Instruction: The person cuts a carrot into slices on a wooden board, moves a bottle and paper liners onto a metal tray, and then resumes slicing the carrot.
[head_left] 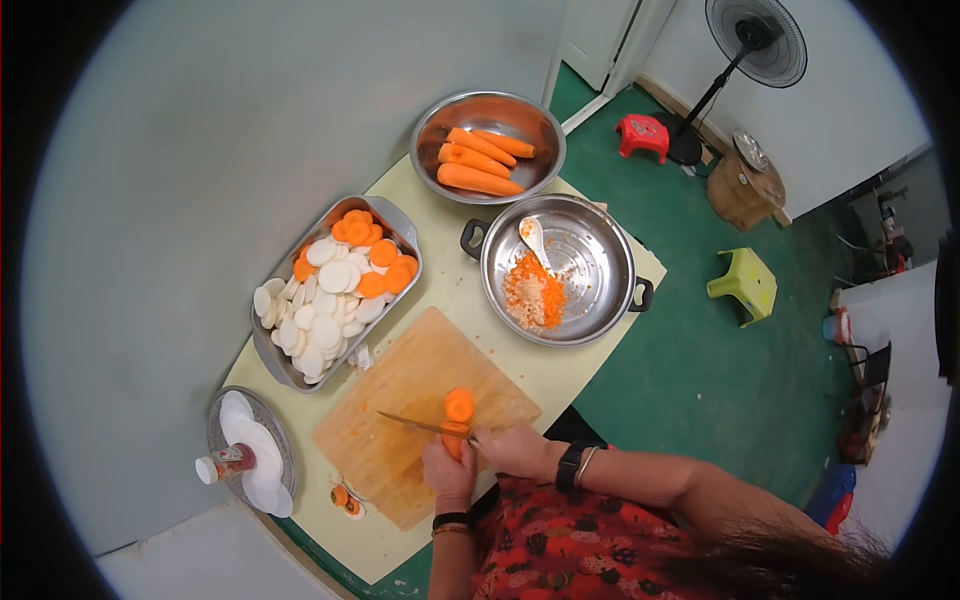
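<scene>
My right hand [510,449] is closed round the handle of a knife [415,422], whose blade reaches left over the wooden cutting board [385,400]. My left hand [449,474] grips a carrot [454,440] on the board, with the blade against its upper part. Just beyond the blade lies a round orange carrot slice [459,404]. A metal tray [268,352] at the board's upper left holds white slices [325,331] and carrot slices [371,285]. Behind the board, a two-handled pan [600,265] contains chopped orange and pale bits [535,295] and a white spoon [535,238].
A steel bowl [428,150] with several whole carrots [480,178] stands at the back. At the left are a grey plate [285,440] and a red-labelled bottle [228,462]. Carrot ends [345,500] lie by the board. Stools [745,282] and a fan [757,37] stand beyond.
</scene>
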